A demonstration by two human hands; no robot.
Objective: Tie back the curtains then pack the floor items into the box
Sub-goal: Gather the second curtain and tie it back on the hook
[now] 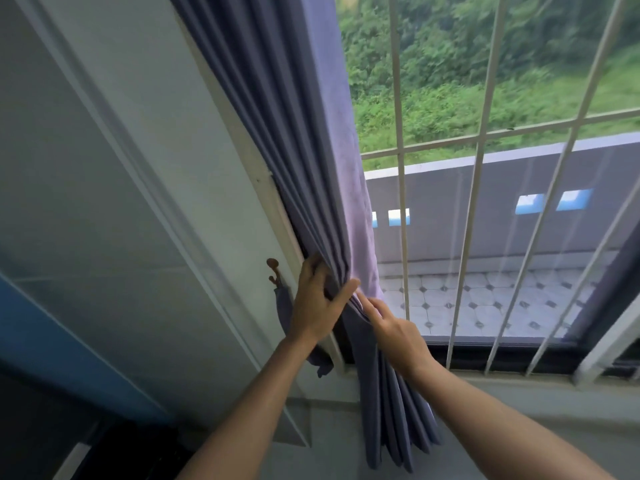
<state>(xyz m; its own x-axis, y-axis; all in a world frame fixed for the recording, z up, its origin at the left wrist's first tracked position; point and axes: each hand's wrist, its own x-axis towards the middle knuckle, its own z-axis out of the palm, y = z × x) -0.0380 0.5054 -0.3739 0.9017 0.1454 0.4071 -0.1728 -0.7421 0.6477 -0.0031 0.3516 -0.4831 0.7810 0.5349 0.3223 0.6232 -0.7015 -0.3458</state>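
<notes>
A blue-purple curtain [294,140] hangs gathered in folds along the left side of the window. My left hand [317,299] grips the bunched folds at about sill height, thumb across the front. My right hand [391,327] is just right of it, its fingers extended and touching the curtain's right edge. A brown metal tie-back hook [273,268] sticks out of the wall just left of my left hand. A dark strip of matching fabric, the tie-back [287,317], hangs from below the hook behind my left wrist. No box or floor items are in view.
White window bars [401,209] cover the glass to the right, with a tiled balcony and greenery beyond. A pale wall [156,168] stands to the left, with a blue panel [52,341] lower left. The grey sill ledge [519,393] runs under the window.
</notes>
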